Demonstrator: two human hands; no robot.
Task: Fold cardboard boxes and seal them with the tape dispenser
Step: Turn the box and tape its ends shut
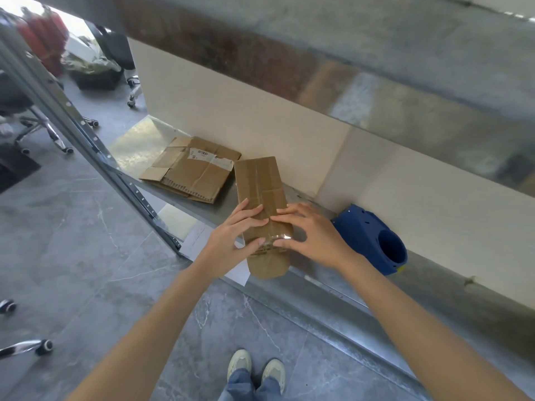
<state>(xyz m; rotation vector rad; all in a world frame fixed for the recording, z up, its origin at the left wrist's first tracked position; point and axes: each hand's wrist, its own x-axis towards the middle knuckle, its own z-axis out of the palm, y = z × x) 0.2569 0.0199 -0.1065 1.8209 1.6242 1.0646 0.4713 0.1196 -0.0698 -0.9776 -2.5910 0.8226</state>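
— Our forearms come in from below, and both hands end flat on the box. The left hand lies across its top, the right hand is spread beside it, and both thumbs sit on the near end. Neither hand clasps anything; the fingers lie straight and press.

— So where are we in the job?

— We judge it to be the smoothing step. Clear tape runs along the seam away from our fingertips, and we're rubbing its near end down. The box lies on the metal shelf, its near end at the front edge under our palms.

— And next?

— Probably another carton. Flattened cardboard lies beyond the left hand's fingers, and the blue tape dispenser sits just right of the right hand, not touching it. We'd have to lift off, set this box aside, then reach far left.
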